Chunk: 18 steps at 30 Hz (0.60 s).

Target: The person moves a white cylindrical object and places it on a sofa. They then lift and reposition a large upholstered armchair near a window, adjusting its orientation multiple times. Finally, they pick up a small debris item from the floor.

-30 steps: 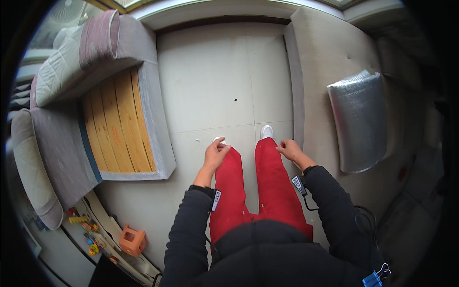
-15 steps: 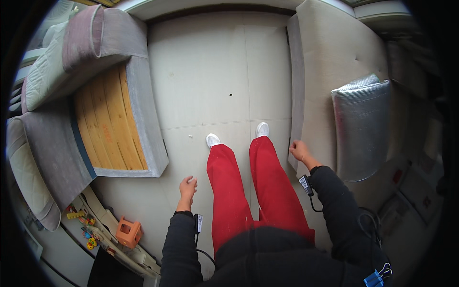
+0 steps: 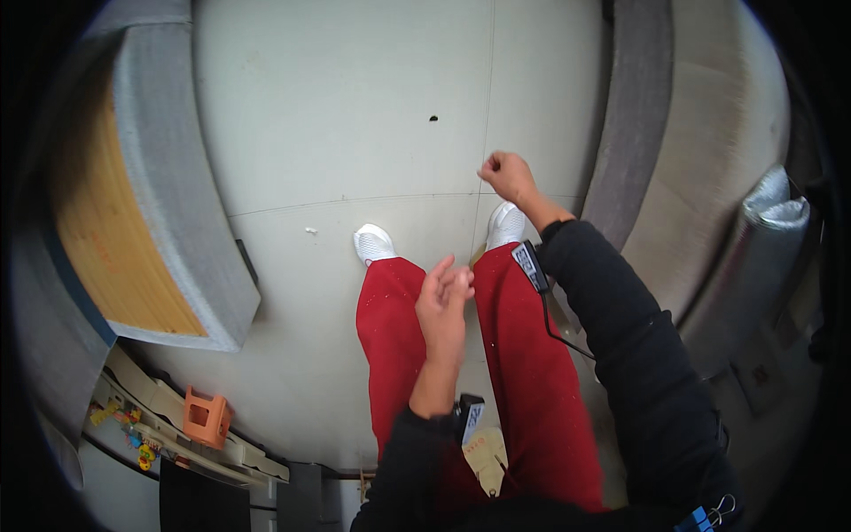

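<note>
My right hand [image 3: 511, 177] hovers above the floor, ahead of my right shoe, with its fingers curled into a loose fist; nothing shows in it. Closer in, my left hand [image 3: 441, 310] is raised in front of my red trousers [image 3: 550, 381], its fingers loosely bent and apart, holding nothing. Ahead of both hands a small dark bit [image 3: 433, 118] lies on the pale floor [image 3: 337, 133]. A small white scrap [image 3: 310, 230] lies left of my left white shoe [image 3: 373, 243]. Neither hand touches any of these.
A grey sofa frame with a wooden panel [image 3: 133, 230] stands left. Along the right runs a beige couch [image 3: 700, 115] with a rolled silver foil sheet [image 3: 753, 257]. An orange stool [image 3: 206, 417] and colourful toys [image 3: 137, 434] sit at lower left.
My view has dropped closer to the floor. My right hand has swung from beside the couch inward and forward over the floor; my left hand has come in from the left before my legs.
</note>
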Each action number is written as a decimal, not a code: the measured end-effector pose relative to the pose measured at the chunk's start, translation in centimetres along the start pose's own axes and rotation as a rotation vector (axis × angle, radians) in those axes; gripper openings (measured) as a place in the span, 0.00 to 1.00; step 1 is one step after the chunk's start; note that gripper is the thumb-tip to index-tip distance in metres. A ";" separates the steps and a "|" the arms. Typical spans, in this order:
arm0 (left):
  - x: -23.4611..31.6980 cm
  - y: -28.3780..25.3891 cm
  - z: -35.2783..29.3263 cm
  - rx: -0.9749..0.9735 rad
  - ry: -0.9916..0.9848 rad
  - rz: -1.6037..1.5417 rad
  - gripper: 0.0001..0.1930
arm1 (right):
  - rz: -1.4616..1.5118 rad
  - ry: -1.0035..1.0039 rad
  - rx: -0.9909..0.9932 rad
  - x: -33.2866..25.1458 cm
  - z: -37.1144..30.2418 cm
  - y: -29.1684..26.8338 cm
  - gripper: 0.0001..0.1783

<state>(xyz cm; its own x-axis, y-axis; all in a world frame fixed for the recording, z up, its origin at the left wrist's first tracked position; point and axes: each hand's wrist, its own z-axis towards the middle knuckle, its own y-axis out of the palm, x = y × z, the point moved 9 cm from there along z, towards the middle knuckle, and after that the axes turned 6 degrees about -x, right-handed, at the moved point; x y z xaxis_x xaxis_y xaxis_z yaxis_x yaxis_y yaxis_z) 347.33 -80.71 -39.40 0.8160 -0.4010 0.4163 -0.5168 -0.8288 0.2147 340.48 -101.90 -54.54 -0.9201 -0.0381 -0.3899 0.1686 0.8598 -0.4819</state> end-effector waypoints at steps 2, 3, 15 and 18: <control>-2.0 -1.1 0.1 0.058 -0.031 0.096 0.22 | -0.011 0.018 0.018 0.4 3.9 1.8 0.10; -2.9 -1.3 0.3 0.078 -0.044 0.087 0.21 | -0.030 0.036 0.027 0.7 5.7 2.7 0.10; -4.4 0.1 0.5 0.080 -0.196 -0.108 0.17 | 0.046 0.295 0.201 2.0 14.1 6.1 0.13; -4.4 -0.1 0.7 0.094 -0.234 -0.147 0.17 | 0.132 0.344 0.216 2.5 14.2 6.1 0.13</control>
<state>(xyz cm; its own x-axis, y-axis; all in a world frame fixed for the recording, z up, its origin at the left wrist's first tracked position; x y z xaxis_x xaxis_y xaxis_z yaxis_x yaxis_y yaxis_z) 344.01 -79.10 -41.87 0.9238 -0.3436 0.1690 -0.3708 -0.9129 0.1705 344.22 -104.00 -69.55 -0.9438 0.2689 -0.1920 0.3293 0.7179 -0.6134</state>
